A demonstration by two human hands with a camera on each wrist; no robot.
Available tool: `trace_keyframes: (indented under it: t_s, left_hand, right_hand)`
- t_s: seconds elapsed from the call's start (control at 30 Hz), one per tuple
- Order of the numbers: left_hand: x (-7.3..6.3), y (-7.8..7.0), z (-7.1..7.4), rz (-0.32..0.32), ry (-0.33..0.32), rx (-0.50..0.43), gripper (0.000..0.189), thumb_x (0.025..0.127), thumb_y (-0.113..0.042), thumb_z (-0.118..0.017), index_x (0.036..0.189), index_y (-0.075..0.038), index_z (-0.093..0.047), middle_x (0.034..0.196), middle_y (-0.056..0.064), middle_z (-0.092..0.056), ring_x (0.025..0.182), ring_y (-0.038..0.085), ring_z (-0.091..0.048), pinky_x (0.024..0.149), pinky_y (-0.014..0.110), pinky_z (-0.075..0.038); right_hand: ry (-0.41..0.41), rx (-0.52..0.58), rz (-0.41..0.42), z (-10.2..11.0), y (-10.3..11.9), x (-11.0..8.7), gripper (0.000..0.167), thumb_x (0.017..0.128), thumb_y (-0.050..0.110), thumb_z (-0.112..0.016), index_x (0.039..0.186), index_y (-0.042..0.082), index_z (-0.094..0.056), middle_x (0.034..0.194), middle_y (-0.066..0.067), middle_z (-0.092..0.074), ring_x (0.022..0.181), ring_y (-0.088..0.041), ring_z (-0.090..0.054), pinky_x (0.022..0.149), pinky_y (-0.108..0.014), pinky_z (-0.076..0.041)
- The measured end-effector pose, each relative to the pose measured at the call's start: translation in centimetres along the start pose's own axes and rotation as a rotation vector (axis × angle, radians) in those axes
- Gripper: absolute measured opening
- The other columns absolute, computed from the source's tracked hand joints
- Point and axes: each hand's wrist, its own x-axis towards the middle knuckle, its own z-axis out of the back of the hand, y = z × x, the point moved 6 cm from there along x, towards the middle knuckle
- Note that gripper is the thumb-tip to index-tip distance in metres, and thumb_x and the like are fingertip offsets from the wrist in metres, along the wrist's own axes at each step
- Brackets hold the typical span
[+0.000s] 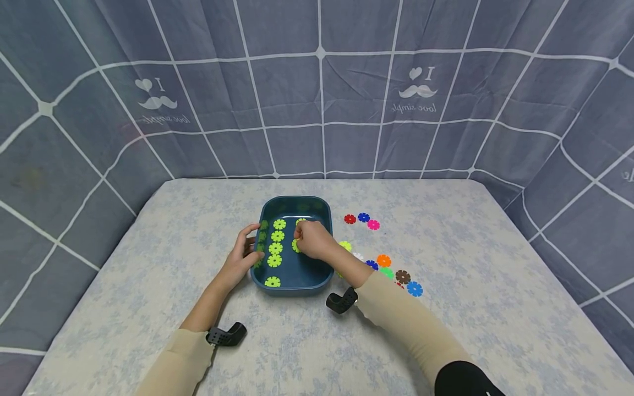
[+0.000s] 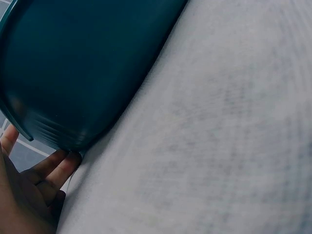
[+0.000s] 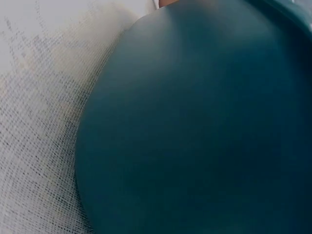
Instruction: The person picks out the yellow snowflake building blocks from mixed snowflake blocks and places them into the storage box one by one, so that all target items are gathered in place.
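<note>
A dark teal plastic tub (image 1: 292, 278) sits on the table. My left hand (image 1: 241, 256) grips its left side, thumb at the rim and other fingers against the outer wall; the left wrist view shows those fingers (image 2: 63, 168) low on the tub. Several yellow-green notched discs (image 1: 275, 248) lie in a column along the tub's left half. Inside the right half, my right hand (image 1: 314, 239) has its fingers curled, pinching at a yellow-green disc (image 1: 295, 246) that is partly hidden. Another disc (image 1: 300, 221) lies just beyond it, partly covered by the hand.
Right of the tub lie loose notched discs, among them an orange disc (image 1: 383, 260), a brown disc (image 1: 403, 276) and a light blue disc (image 1: 415, 289); my right forearm covers part of this group. Farther back are a red disc (image 1: 349, 219), a blue disc (image 1: 364, 217) and a pink disc (image 1: 373, 224).
</note>
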Motion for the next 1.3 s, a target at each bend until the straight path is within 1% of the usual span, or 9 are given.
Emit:
trace_keyframes:
  t_s: [0.17, 0.27, 0.4, 0.5, 0.67, 0.77, 0.93, 1.07, 1.3]
  left_hand:
    - [-0.4, -1.2, -0.2, 0.011, 0.003, 0.009, 0.064, 0.093, -0.003, -0.047, 0.151, -0.005, -0.02, 0.142, 0.034, -0.034, 0.125, 0.047, -0.043, 0.098, 0.054, -0.037]
    - [-0.4, -1.2, -0.2, 0.011, 0.0, 0.009, 0.065, 0.093, -0.003, -0.047, 0.151, -0.005, -0.02, 0.142, 0.035, -0.034, 0.124, 0.047, -0.043, 0.097, 0.054, -0.037]
    - [-0.3, -1.0, -0.1, 0.012, -0.003, 0.003, 0.065, 0.093, -0.003, -0.048, 0.152, -0.006, -0.021, 0.142, 0.035, -0.034, 0.124, 0.047, -0.043, 0.097, 0.055, -0.036]
    - [-0.3, -1.0, -0.2, 0.013, -0.005, 0.003, 0.065, 0.093, -0.003, -0.048, 0.152, -0.006, -0.021, 0.142, 0.035, -0.034, 0.124, 0.048, -0.043, 0.098, 0.055, -0.036]
    - [-0.3, -0.9, -0.2, 0.0, 0.0, 0.012, 0.066, 0.092, -0.004, -0.048, 0.151, -0.005, -0.02, 0.141, 0.034, -0.035, 0.123, 0.047, -0.044, 0.096, 0.054, -0.038]
    - [-0.2, -0.6, -0.1, -0.006, 0.003, 0.006, 0.066, 0.092, -0.004, -0.048, 0.151, -0.005, -0.02, 0.141, 0.034, -0.036, 0.123, 0.046, -0.044, 0.095, 0.053, -0.038]
    - [0.5, 1.3, 0.1, 0.01, -0.006, -0.005, 0.066, 0.093, -0.005, -0.049, 0.152, -0.011, -0.021, 0.143, 0.031, -0.036, 0.125, 0.044, -0.043, 0.097, 0.054, -0.036]
    - [0.9, 2.7, 0.2, 0.003, -0.011, -0.002, 0.068, 0.093, -0.008, -0.05, 0.153, -0.017, -0.02, 0.144, 0.027, -0.036, 0.126, 0.041, -0.044, 0.098, 0.053, -0.036]
    - [0.8, 2.7, 0.3, -0.005, -0.015, -0.014, 0.068, 0.093, -0.009, -0.051, 0.153, -0.02, -0.021, 0.144, 0.025, -0.037, 0.125, 0.039, -0.045, 0.098, 0.052, -0.036]
  right_hand:
    - [0.009, -0.026, -0.06, -0.3, -0.2, 0.2, 0.004, 0.091, 0.003, -0.061, 0.094, 0.005, -0.063, 0.084, -0.005, -0.059, 0.072, -0.018, -0.056, 0.063, -0.025, -0.048]
    - [0.023, -0.036, -0.085, -0.5, -0.3, 0.4, 0.005, 0.09, 0.002, -0.06, 0.088, 0.006, -0.062, 0.078, -0.005, -0.056, 0.068, -0.017, -0.054, 0.06, -0.025, -0.046]
    - [0.043, -0.056, -0.099, -0.8, -0.3, 0.5, 0.015, 0.088, 0.001, -0.059, 0.076, 0.007, -0.055, 0.066, -0.005, -0.047, 0.058, -0.016, -0.048, 0.052, -0.023, -0.04]
    - [0.04, -0.079, -0.106, -0.8, -0.3, 0.5, 0.016, 0.087, 0.002, -0.061, 0.074, 0.008, -0.055, 0.064, -0.005, -0.046, 0.056, -0.017, -0.048, 0.051, -0.024, -0.039]
    - [0.022, -0.119, -0.125, -1.0, -0.5, 0.7, 0.006, 0.086, 0.007, -0.067, 0.084, 0.005, -0.062, 0.066, -0.006, -0.052, 0.058, -0.018, -0.053, 0.051, -0.024, -0.043]
    - [0.023, -0.136, -0.135, -1.0, -0.5, 0.7, 0.009, 0.087, 0.009, -0.068, 0.092, 0.003, -0.063, 0.067, -0.006, -0.054, 0.059, -0.017, -0.056, 0.053, -0.024, -0.046]
    - [0.027, -0.15, -0.144, -1.0, -0.5, 0.5, 0.019, 0.087, 0.011, -0.069, 0.103, 0.001, -0.064, 0.071, -0.005, -0.056, 0.064, -0.017, -0.058, 0.058, -0.025, -0.051]
    - [0.029, -0.147, -0.144, -1.0, -0.4, 0.4, 0.022, 0.087, 0.011, -0.069, 0.105, 0.001, -0.064, 0.072, -0.005, -0.058, 0.065, -0.017, -0.059, 0.058, -0.025, -0.051]
    - [0.031, -0.147, -0.136, -1.1, -0.4, 0.5, 0.023, 0.086, 0.011, -0.069, 0.105, 0.0, -0.064, 0.074, -0.005, -0.057, 0.065, -0.017, -0.058, 0.056, -0.025, -0.05]
